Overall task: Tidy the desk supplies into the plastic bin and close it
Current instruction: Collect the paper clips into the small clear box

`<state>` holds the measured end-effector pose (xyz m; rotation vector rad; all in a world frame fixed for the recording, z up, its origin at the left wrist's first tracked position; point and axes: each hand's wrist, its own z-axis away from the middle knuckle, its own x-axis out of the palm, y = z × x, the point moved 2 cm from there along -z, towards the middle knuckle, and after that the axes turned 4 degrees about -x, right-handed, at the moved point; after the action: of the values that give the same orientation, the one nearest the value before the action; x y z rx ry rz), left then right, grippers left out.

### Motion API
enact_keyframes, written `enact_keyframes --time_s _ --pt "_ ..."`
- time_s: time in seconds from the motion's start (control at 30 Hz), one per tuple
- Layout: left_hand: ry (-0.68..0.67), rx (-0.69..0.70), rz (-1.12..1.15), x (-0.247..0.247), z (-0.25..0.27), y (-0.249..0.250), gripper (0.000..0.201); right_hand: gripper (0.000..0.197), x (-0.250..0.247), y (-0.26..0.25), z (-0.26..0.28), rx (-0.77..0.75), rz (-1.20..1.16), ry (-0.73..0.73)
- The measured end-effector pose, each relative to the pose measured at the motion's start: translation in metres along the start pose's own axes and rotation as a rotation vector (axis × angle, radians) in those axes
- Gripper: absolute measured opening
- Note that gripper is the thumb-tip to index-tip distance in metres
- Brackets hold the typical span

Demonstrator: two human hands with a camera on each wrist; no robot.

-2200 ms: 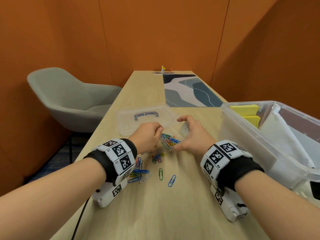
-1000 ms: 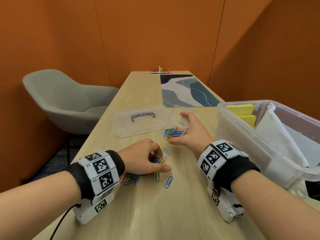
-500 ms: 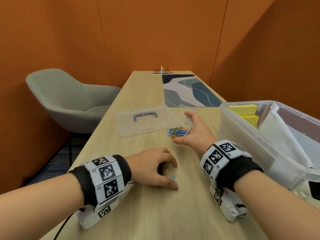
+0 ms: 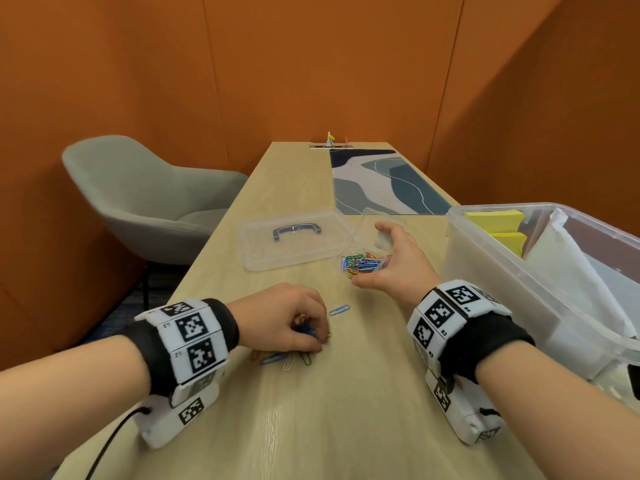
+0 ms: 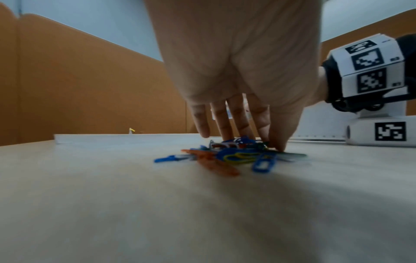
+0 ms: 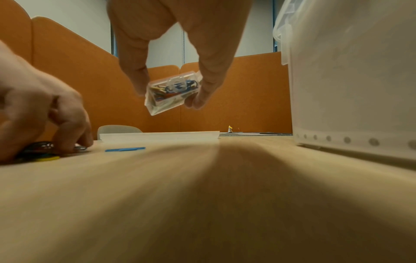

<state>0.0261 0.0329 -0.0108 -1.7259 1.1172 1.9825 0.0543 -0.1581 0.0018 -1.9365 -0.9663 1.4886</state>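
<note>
Low in the head view, both forearms reach up the frame over a pale wooden desk (image 4: 311, 427), each wrist wrapped in a black band with white coded marker blocks. The left hand (image 4: 284, 320) sits just left of centre, knuckles up, its fingers (image 5: 238, 121) curled down onto a small heap of coloured paper clips (image 5: 234, 155), fingertips pressing and gathering them against the wood (whether any clip is actually pinched, I cannot tell). A single blue paper clip (image 4: 339, 310) lies apart, just right of that hand.

Farther up and to the right, the right hand (image 4: 398, 268) holds a small clear clip box (image 6: 173, 92) between thumb and fingers, lifted off the desk and tilted, with more coloured clips inside it.

At the right edge stands the big clear plastic bin (image 4: 491, 271), open, holding yellow sticky-note pads (image 4: 495, 220) and white papers. Its clear lid (image 4: 294, 240) with a dark handle lies flat near the middle of the frame, just left of the clip box.

Beyond, a blue-and-grey patterned desk mat (image 4: 384, 181) runs to the desk's far end. A grey armchair (image 4: 138, 195) stands at the left, and orange padded walls (image 4: 311, 64) close the room.
</note>
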Motion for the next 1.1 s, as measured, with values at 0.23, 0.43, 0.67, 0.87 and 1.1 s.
enact_keyframes --time_s 0.23,0.43,0.67,0.87,1.1 --pt "-0.224 -0.313 -0.010 -0.003 0.013 -0.019 0.110 0.092 0.001 0.000 -0.001 -0.010 -0.002 -0.028" --pt "-0.207 -0.220 -0.011 -0.002 0.001 -0.020 0.066 0.092 0.000 0.001 0.001 0.001 -0.004 -0.021" --pt "-0.153 -0.187 0.155 -0.005 0.000 -0.021 0.026 0.097 0.005 0.000 0.000 -0.001 -0.088 -0.069" --pt "-0.066 -0.237 0.078 -0.006 0.000 -0.020 0.016 0.105 0.009 0.001 0.000 0.023 -0.106 -0.116" --pt "0.476 -0.193 0.190 -0.024 -0.006 -0.022 0.007 0.101 0.010 -0.004 0.004 0.029 -0.117 -0.210"
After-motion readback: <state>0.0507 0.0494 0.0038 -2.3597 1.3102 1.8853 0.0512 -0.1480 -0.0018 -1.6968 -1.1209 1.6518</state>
